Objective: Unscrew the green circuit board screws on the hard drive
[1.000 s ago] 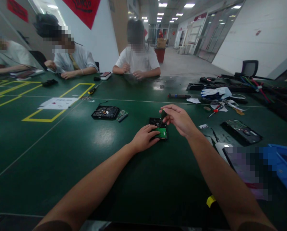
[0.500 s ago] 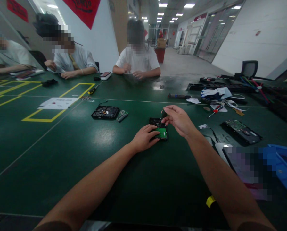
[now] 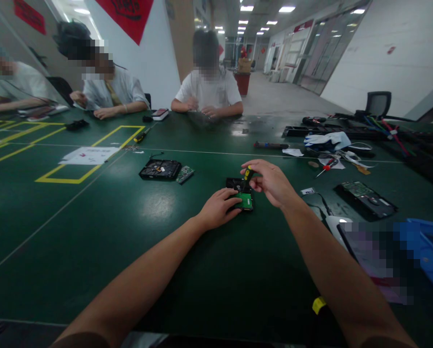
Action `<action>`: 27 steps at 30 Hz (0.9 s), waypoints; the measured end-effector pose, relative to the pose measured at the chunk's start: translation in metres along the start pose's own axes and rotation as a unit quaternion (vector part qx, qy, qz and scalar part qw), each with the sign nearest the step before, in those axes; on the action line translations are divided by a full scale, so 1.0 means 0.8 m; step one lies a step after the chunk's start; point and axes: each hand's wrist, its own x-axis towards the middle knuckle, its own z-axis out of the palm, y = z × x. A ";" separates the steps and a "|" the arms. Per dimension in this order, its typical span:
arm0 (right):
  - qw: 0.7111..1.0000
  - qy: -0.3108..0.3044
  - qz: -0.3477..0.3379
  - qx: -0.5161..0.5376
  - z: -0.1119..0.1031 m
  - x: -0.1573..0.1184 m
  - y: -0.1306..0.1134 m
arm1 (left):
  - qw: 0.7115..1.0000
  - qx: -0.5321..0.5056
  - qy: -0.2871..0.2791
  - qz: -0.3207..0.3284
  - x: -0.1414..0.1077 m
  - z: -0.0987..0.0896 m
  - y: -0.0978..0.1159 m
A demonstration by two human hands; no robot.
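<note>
r hand (image 3: 270,182) has fingers lightly closed round yellow-black screwdriver (image 3: 249,173), tilted, shaft down at hard drive (image 3: 233,183); can't tell if tip's seated. off-axis push cld skid it across green board (image 3: 246,201) or into l hand (image 3: 219,208), fingers spread on drive approx 8 o'clock of tip. if l pressure eases, drive might twist. loose circuit board (image 3: 185,174), drive's 10 o'clock, prob out of range.

Drives (image 3: 246,200) (image 3: 160,169) (image 3: 367,199): 3 (centre, 9, 3 o'clock). Loose board (image 3: 185,174): 1 (9 o'clock). Co-workers (image 3: 207,92) (image 3: 111,92) (image 3: 21,84): 3 (10–11 o'clock).
</note>
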 end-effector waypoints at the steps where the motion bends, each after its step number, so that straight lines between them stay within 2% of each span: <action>1: 1.000 -0.006 0.001 0.003 0.001 -0.001 -0.001 | 1.000 -0.002 0.001 0.000 0.000 0.000 0.000; 5: 1.000 -0.020 -0.006 0.020 0.003 -0.003 0.001 | 1.000 -0.006 0.003 0.002 0.001 -0.001 0.001; 11: 1.000 0.003 -0.008 0.010 0.001 0.002 0.010 | 1.000 -0.004 0.003 0.002 0.001 0.000 0.000; 17: 0.999 -0.028 -0.012 -0.015 -0.001 0.000 0.006 | 1.000 -0.006 0.001 -0.004 0.000 0.001 0.000; 24: 0.999 -0.017 -0.028 -0.037 -0.005 0.004 0.007 | 1.000 -0.003 -0.002 -0.004 0.000 0.001 0.001; 27: 0.999 0.007 -0.033 -0.024 -0.004 0.005 0.010 | 1.000 -0.001 -0.002 -0.002 0.000 -0.001 0.001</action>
